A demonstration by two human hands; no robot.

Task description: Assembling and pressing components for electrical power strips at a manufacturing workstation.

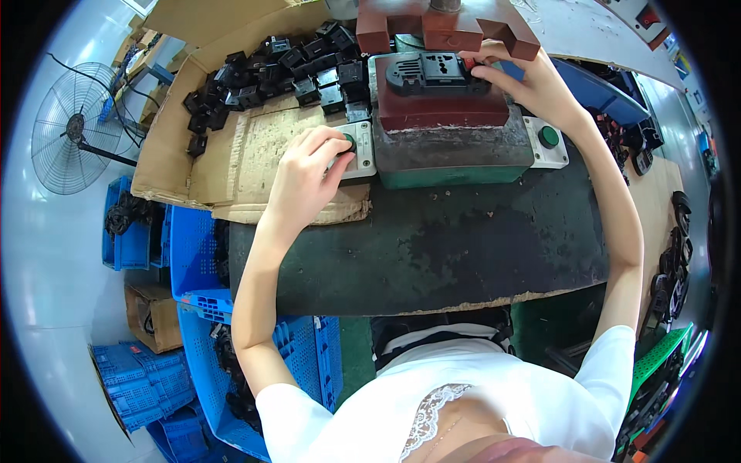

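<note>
A black socket part [436,74] is being seated on the press block [444,108] by the right hand [525,81], fingertips pinching its edge. The left green button [351,143] is being touched by the left hand [305,181], fingers curled and holding nothing; the right green button [549,136] is being left untouched, and many black parts [262,77] are lying unpressed.

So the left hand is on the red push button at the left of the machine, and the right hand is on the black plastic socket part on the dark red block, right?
Not quite: the round push button under the left hand is green, not red, as the head view shows. The rest holds: it sits in a white box at the left of the machine, and the right hand rests on the black plastic socket part on the dark red block.
</note>
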